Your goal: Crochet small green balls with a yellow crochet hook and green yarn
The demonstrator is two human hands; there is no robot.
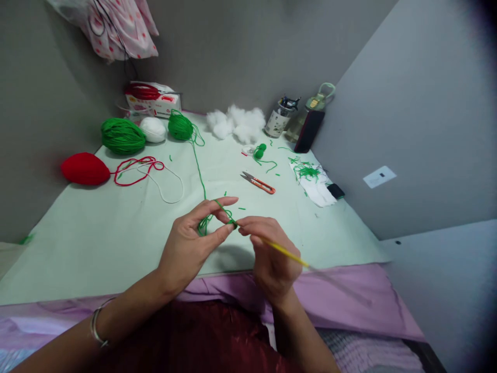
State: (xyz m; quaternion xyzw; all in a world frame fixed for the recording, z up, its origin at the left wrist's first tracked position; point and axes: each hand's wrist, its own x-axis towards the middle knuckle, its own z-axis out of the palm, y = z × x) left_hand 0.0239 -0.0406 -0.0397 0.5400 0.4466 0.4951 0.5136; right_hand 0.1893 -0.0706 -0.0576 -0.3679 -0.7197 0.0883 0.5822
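Observation:
Between thumb and fingers, my left hand (pixel 190 238) pinches a small green crochet piece (pixel 232 225), with green yarn (pixel 199 166) running over its raised index finger. That strand leads back to a green yarn ball (pixel 180 126). My right hand (pixel 274 254) is closed on a crochet hook (pixel 285 252) with a yellow handle. The hook's tip meets the green piece at my left fingertips, where the fingers partly hide it. A loose tangle of green yarn (pixel 204 224) hangs below my left fingers.
Orange thread snips (pixel 258 183) lie mid-table. Behind are white stuffing (pixel 236 124), a pen cup (pixel 277 120), a bottle (pixel 301 122) and a dark phone-like slab (pixel 309 132). Red yarn (pixel 85 169), green yarn (pixel 122 136) and white yarn (pixel 152 129) sit left. Green scraps (pixel 306 172) lie on paper at right.

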